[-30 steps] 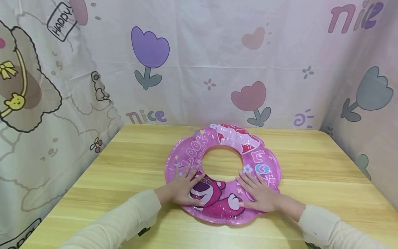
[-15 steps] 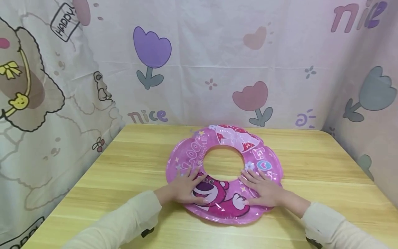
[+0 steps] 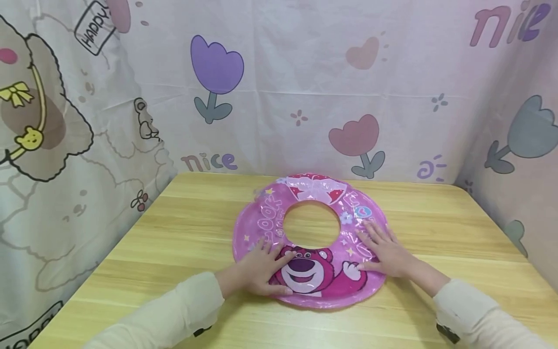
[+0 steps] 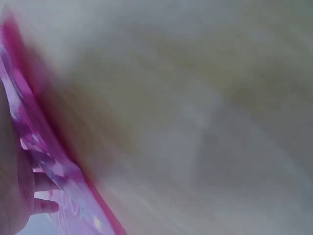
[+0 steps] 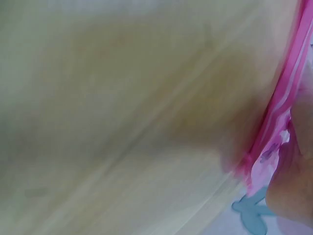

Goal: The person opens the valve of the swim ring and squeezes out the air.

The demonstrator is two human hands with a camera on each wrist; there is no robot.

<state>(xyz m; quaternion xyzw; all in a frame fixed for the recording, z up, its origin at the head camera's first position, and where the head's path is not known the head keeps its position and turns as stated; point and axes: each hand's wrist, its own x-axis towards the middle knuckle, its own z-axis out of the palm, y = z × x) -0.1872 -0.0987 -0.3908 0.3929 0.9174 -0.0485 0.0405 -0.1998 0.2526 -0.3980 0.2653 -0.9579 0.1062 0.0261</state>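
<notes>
A pink inflatable swim ring [image 3: 301, 303] with a printed bear lies flat on the wooden table. On its near left part rests my left hand [image 3: 263, 269], fingers spread, the thumb beside the bear's mouth. My right hand [image 3: 390, 252] lies on the ring's right side, its fingers extended over the lettering and its thumb near the bear's raised paw. In the left wrist view, the ring's edge [image 4: 58, 166] runs beside the hand at the lower left. The right wrist view has the ring's edge [image 5: 281, 107] at the right, partly covered by that hand.
The wooden table [image 3: 174, 232] extends around the ring on every side. Behind it hangs a pale printed curtain [image 3: 279, 58] with tulips, and similar printed cloth [image 3: 100, 145] closes off the left and right sides.
The swim ring has turned counterclockwise, so the bear print and the bow print now face more squarely. My right hand has moved up and outward along the ring; my left has hardly shifted.
</notes>
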